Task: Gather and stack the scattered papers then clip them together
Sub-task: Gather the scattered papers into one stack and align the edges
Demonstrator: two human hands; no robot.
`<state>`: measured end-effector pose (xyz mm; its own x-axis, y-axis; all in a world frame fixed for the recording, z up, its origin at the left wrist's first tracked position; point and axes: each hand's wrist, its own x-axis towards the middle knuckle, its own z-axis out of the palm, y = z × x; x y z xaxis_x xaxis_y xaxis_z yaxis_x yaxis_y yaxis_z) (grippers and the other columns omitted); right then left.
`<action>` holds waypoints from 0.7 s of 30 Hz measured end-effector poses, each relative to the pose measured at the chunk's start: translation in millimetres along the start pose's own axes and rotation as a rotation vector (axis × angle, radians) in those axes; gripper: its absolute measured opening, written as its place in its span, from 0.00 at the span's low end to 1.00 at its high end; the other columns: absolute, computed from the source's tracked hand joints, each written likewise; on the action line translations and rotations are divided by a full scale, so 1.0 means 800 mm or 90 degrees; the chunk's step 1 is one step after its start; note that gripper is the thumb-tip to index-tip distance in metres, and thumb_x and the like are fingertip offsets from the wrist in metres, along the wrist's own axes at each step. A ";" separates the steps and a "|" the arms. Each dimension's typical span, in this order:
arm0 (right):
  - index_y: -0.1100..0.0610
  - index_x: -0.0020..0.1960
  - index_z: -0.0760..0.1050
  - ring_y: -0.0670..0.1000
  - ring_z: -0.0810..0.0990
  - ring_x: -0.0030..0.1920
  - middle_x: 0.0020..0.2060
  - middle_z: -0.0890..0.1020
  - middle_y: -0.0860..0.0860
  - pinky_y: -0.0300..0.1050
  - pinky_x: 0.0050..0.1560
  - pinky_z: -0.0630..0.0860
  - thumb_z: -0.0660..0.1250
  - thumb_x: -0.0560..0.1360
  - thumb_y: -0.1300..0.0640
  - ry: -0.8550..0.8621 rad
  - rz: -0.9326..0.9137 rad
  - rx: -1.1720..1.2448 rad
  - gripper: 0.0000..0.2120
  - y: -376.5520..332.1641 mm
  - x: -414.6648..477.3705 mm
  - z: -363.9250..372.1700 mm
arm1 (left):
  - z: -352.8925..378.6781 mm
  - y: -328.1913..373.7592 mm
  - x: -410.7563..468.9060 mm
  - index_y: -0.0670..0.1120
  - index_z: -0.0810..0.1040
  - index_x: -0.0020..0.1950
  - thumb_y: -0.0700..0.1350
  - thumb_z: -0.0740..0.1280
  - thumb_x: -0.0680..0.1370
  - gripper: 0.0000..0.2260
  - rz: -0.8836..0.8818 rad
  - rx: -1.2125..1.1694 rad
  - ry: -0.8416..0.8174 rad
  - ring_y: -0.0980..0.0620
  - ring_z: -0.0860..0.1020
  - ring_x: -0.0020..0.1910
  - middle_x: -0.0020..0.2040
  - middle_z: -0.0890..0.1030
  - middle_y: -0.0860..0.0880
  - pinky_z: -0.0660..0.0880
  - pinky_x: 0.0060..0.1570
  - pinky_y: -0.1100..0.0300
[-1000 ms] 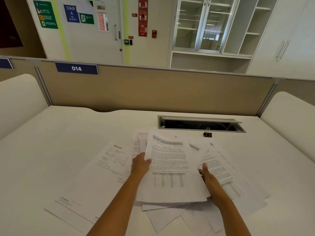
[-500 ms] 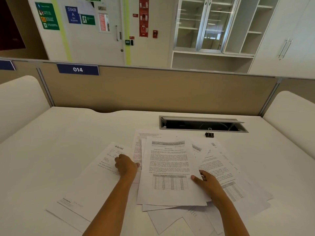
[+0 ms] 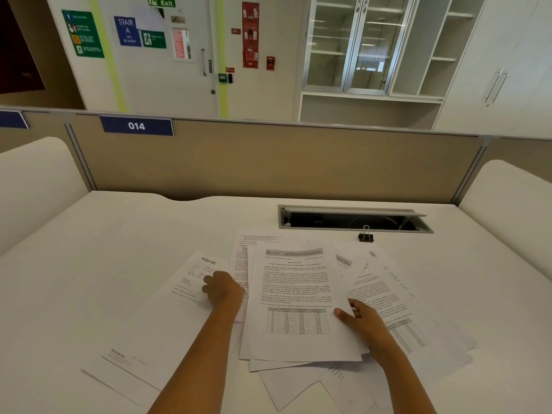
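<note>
White desk (image 3: 125,234), job prob. under half done: left hand (image 3: 222,289) presses fingertips on loose sheet (image 3: 161,318) at 9 o'clock, right hand (image 3: 363,321) pinches part-built stack (image 3: 295,288); other papers (image 3: 400,291) fanned at 3 & 6; binder clip (image 3: 366,236) unused, 1 o'clock

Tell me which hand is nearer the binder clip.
Right. The right hand holds the top sheet straight back from the clip, toward the person; the left hand rests on the left sheet, well off to the clip's left.
</note>
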<state>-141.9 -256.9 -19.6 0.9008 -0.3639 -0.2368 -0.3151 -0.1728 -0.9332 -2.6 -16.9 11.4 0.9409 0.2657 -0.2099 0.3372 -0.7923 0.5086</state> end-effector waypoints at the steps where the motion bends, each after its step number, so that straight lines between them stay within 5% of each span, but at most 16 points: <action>1: 0.47 0.50 0.75 0.52 0.84 0.47 0.48 0.84 0.48 0.52 0.51 0.81 0.71 0.72 0.54 0.000 -0.002 0.000 0.09 -0.001 0.000 0.000 | -0.001 0.001 0.000 0.36 0.69 0.61 0.45 0.70 0.73 0.22 0.001 -0.008 -0.005 0.44 0.71 0.62 0.62 0.72 0.38 0.70 0.60 0.56; 8: 0.46 0.48 0.74 0.51 0.84 0.46 0.46 0.83 0.46 0.49 0.48 0.81 0.70 0.72 0.54 0.001 -0.001 -0.006 0.07 -0.003 0.000 0.002 | -0.018 -0.002 0.002 0.38 0.73 0.53 0.44 0.73 0.70 0.17 -0.025 -0.033 -0.078 0.44 0.77 0.57 0.58 0.78 0.40 0.74 0.54 0.55; 11: 0.46 0.48 0.74 0.50 0.84 0.46 0.46 0.83 0.46 0.45 0.45 0.81 0.70 0.72 0.54 0.002 0.002 -0.010 0.07 -0.006 -0.002 0.002 | -0.023 -0.007 0.007 0.37 0.72 0.59 0.48 0.74 0.70 0.23 -0.039 -0.018 -0.088 0.43 0.75 0.61 0.60 0.77 0.41 0.70 0.59 0.52; 14: 0.46 0.49 0.74 0.50 0.84 0.46 0.46 0.83 0.46 0.45 0.44 0.81 0.70 0.72 0.54 0.003 0.005 -0.015 0.07 -0.008 -0.004 0.002 | -0.025 -0.009 0.002 0.38 0.75 0.47 0.47 0.72 0.72 0.14 0.016 -0.021 -0.080 0.43 0.77 0.58 0.58 0.79 0.40 0.72 0.50 0.56; 21: 0.45 0.49 0.74 0.49 0.83 0.46 0.46 0.82 0.44 0.42 0.44 0.80 0.70 0.72 0.53 0.006 0.006 -0.041 0.07 -0.008 -0.004 0.002 | -0.108 0.014 -0.047 0.36 0.80 0.51 0.39 0.64 0.77 0.09 0.221 -0.232 0.229 0.42 0.80 0.42 0.49 0.82 0.38 0.73 0.40 0.58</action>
<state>-142.2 -253.2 -13.0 0.8950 -0.3740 -0.2431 -0.3426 -0.2274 -0.9115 -31.6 12.0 97.3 0.9276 0.2456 0.2815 -0.0610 -0.6438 0.7628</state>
